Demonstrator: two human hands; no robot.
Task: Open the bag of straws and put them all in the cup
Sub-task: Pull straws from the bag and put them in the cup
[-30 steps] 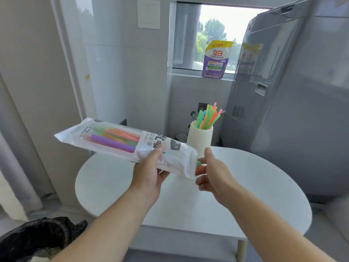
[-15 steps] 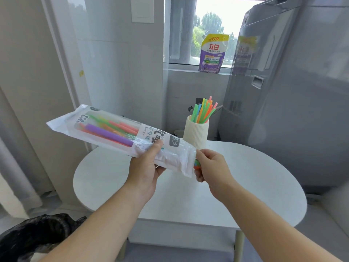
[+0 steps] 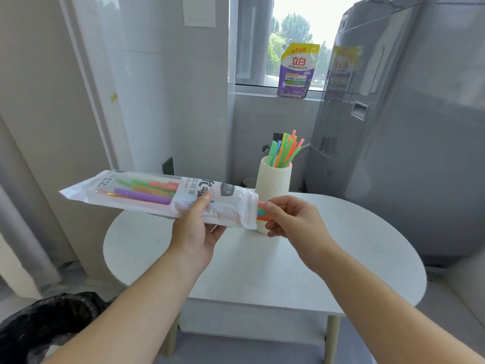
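My left hand [image 3: 195, 227] grips a long plastic straw bag [image 3: 147, 195] from below, thumb on top, holding it nearly level above the table. Purple, green and orange straws show through its clear left part. At the bag's open right end my right hand [image 3: 291, 219] pinches the tips of a few coloured straws [image 3: 262, 212] sticking out. Just behind stands a ribbed cream cup [image 3: 274, 179] on the table, with several coloured straws [image 3: 286, 151] leaning in it.
The round white table [image 3: 315, 258] fills the middle. A grey refrigerator [image 3: 406, 127] stands close at the right. A purple detergent pouch [image 3: 298, 72] sits on the window sill. A bin with a black bag [image 3: 44, 327] is at the lower left.
My right hand closed from an open reach onto the straw tips at the bag's mouth, and those tips now stick out further. The bag stays in my left hand.
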